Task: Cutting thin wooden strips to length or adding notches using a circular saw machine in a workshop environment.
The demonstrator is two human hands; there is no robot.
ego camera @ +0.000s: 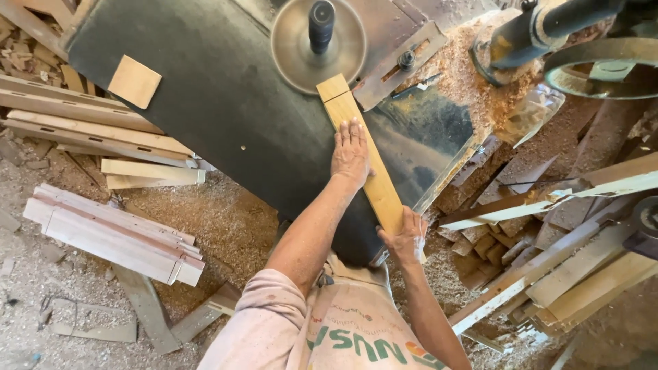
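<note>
1. A woodworking shop seen from above: the floor [226, 226] is thick with pale sawdust and offcuts, and a dark, worn metal machine table [226, 103] fills the upper middle.
2. At the far edge of the table sits a round, dull metal disc [295, 55] with a dark spindle [321, 24] upright at its centre; an angled metal fence [397, 65] lies just to its right.
3. A long, narrow plank [373, 171] of smooth yellow wood lies flat on the table, running diagonally from the disc toward the person; its far end touches the disc's rim.
4. The left hand [351, 154] is stretched forward on a straight arm, palm down, fingers together and flat on the plank's middle, pressing rather than gripping.
5. The right hand [406, 238] is drawn in close to the body, fingers curled around the plank's near end at the table edge.
6. A small square wood block [134, 81] lies on the table's left part, well apart from the hands.
7. Stacked pale boards [113, 233] lie on the left floor; a jumble of rough planks [562, 267] lies on the right.
</note>
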